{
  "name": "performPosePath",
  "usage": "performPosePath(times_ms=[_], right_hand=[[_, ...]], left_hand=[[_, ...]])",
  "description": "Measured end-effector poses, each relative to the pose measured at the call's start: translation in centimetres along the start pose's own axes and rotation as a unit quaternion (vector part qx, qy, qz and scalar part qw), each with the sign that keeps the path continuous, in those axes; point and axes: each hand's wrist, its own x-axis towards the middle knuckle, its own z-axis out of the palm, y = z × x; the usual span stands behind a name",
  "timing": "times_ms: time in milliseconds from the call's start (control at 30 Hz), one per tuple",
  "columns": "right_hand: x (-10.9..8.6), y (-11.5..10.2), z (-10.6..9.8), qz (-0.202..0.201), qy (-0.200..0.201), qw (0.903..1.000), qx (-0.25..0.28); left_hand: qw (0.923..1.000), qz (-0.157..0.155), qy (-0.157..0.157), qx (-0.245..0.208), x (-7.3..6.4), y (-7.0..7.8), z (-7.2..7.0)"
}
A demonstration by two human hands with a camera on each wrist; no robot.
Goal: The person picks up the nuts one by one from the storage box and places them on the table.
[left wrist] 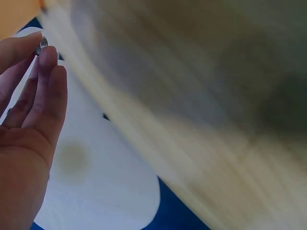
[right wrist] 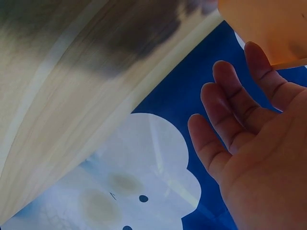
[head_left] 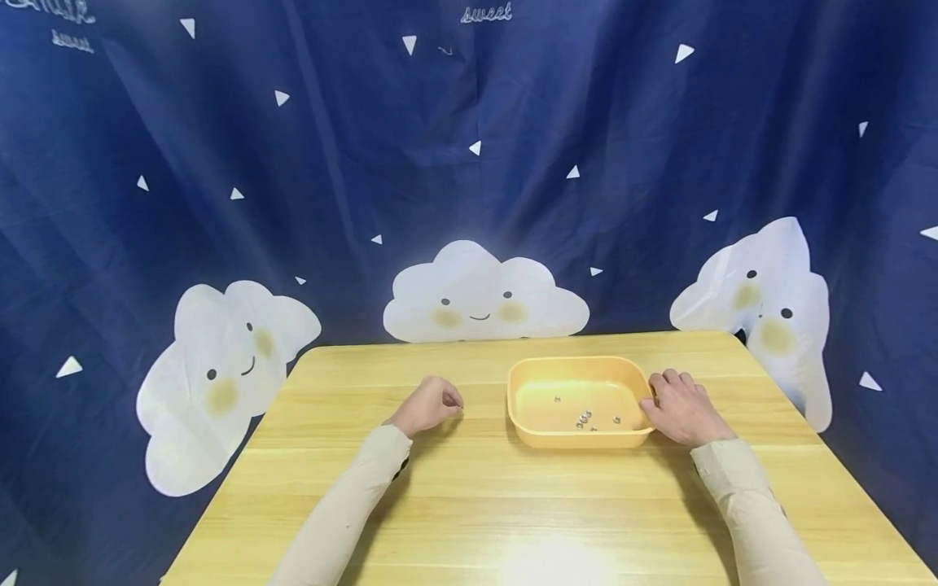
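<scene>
Thumb and index finger of my left hand pinch a small, shiny, ring-like metal piece above the table, left of a yellow plastic tub. In the left wrist view the other fingers lie bent beside it. Several small silvery metal pieces are scattered on the tub's floor. My right hand is at the tub's right end and grips its rim, thumb over the inner side and fingers outside. The right wrist view shows those fingers loosely bent, next to the orange-looking tub wall.
The tub stands on a light wood-grain table with rounded far corners. Behind the table hangs a dark blue curtain with white triangles and smiling clouds, close to the table's far edge.
</scene>
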Motion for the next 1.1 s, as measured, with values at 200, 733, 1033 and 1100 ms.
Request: performPosePath(times_ms=[200,733,1033,1100], right_hand=[[0.1,0.0,-0.1,0.000,-0.004,1.0000,0.004],[0.2,0.0,-0.2,-0.005,0.002,1.0000,0.002],[0.4,0.0,-0.1,-0.008,0.000,1.0000,0.001],[0.4,0.1,-0.1,-0.008,0.000,1.0000,0.001]], left_hand=[[0.9997,-0.024,-0.002,0.004,-0.6,-1.2,0.1],[0.9994,-0.034,0.000,0.006,-1.3,-2.0,0.3],[0.9992,-0.039,0.013,0.004,-1.4,-2.1,0.4],[0.9991,-0.040,0.012,0.004,-1.5,-2.2,0.4]])
